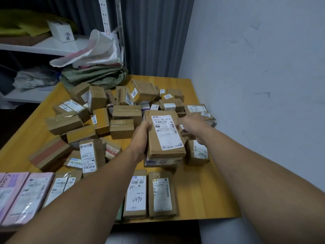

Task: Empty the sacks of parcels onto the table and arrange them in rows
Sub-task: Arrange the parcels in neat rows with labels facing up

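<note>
My left hand [140, 138] grips the left side of a brown cardboard parcel [165, 136] with a white shipping label, held above a flatter parcel [161, 162] that it also seems to carry. My right hand [192, 125] reaches past the parcel's right edge, fingers loosely spread over small boxes near the table's right side; whether it touches any is unclear. A loose heap of brown parcels [112, 113] covers the middle of the wooden table [207, 191]. A row of parcels [135, 196] lies along the near edge, with pink ones [26, 196] at the left.
Emptied sacks, one green [95, 76] and one white [95, 50], are piled at the table's far left corner. White shelving [35, 46] stands to the left. A grey curtain hangs behind and a white wall [255, 67] is close on the right.
</note>
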